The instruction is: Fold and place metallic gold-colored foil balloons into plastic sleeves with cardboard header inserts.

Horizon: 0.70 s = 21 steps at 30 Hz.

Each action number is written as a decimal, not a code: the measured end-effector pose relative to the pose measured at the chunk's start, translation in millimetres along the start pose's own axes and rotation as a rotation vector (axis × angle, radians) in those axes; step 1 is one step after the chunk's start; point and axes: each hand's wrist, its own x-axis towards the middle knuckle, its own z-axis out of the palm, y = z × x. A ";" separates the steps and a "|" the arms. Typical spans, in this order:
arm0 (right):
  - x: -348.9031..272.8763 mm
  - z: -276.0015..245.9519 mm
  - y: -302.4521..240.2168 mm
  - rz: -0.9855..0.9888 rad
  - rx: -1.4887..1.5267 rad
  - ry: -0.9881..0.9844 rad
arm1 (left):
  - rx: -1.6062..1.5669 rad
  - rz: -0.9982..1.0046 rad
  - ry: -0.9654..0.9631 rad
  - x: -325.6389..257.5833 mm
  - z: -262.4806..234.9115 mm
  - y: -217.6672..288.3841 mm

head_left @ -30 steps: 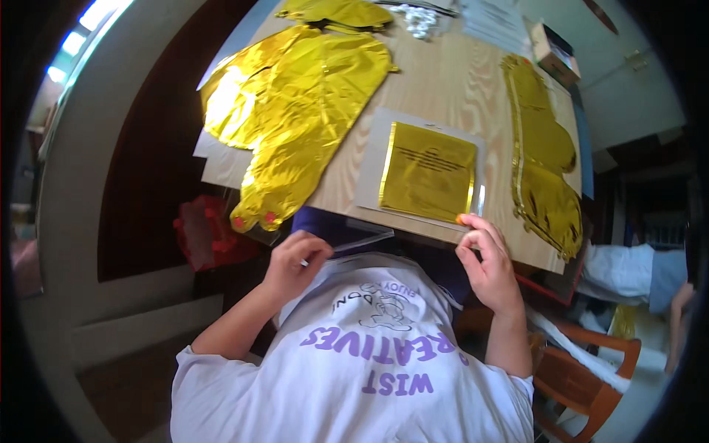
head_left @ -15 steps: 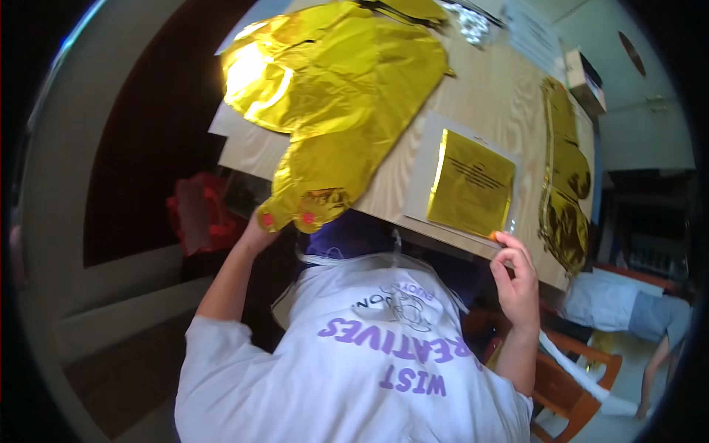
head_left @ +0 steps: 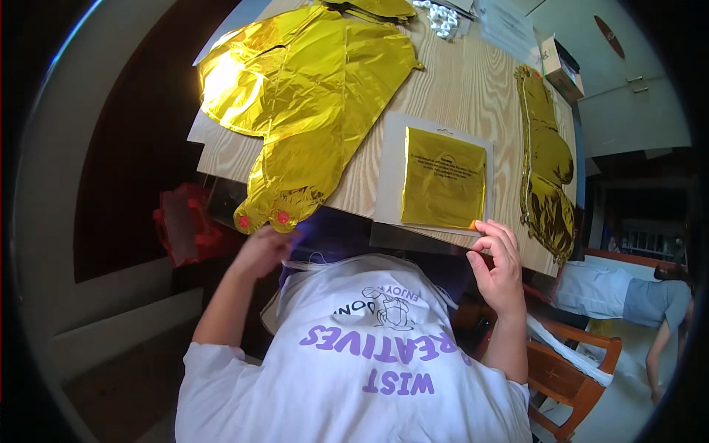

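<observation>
A large flat gold foil balloon (head_left: pixel 310 88) lies over the left of the table, its narrow end with two red dots hanging past the near edge. My left hand (head_left: pixel 262 252) is just below that end, blurred, and its fingers cannot be made out clearly. To the right, a folded gold foil square (head_left: pixel 443 181) with dark print rests on a pale card (head_left: pixel 390 166) with a hanging slot. My right hand (head_left: pixel 500 266) is open at the card's near right corner, thumb apart, fingertips by a small orange spot (head_left: pixel 475 224) on the foil's corner.
More gold foil (head_left: pixel 546 162) lies folded in a long strip along the table's right side. White bead-like pieces (head_left: pixel 443 18) and a box (head_left: pixel 561 68) are at the back. A red bag (head_left: pixel 188 221) is at the left. A wooden chair (head_left: pixel 569 376) and another person (head_left: pixel 628 292) appear at right.
My left hand has come away from the balloon's red-dotted end and dropped slightly. The right hand's fingers have spread at the card's corner. The whole view has shifted a little.
</observation>
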 end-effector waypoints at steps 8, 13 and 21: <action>1.9 7.2 16.8 -0.070 0.013 0.164 | 0.054 -0.023 0.626 118.8 -155.1 -122.6; -1.3 16.4 19.2 -0.048 0.087 0.167 | 0.275 0.243 0.372 138.6 -25.3 7.3; -8.8 28.2 20.3 -0.065 0.110 0.268 | 0.479 0.677 -0.060 73.5 111.9 150.5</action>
